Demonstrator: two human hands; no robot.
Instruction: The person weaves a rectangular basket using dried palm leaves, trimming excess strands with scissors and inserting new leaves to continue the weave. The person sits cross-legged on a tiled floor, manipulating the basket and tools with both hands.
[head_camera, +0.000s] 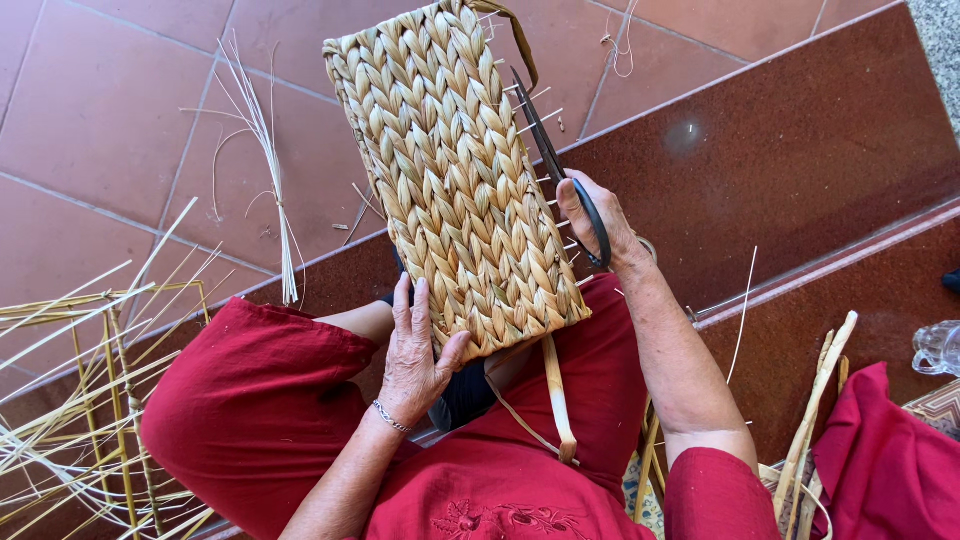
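Observation:
A woven straw basket (450, 170) in a braided pattern rests tilted on my lap, its bottom toward me and short stick ends poking out of its right side. My left hand (415, 355) grips its near left corner, thumb spread onto the weave. My right hand (598, 222) holds black scissors (548, 150) by the handle loop, blades pointing up along the basket's right edge among the stick ends. A flat straw strip (558, 400) hangs from the basket's bottom over my red trousers.
A wooden stick frame (100, 400) lies at the left on the red tiled floor. A loose bundle of thin straws (270, 170) lies beyond my knee. A dark red step runs across at right; straw stalks (820, 410) and red cloth (885, 470) sit at lower right.

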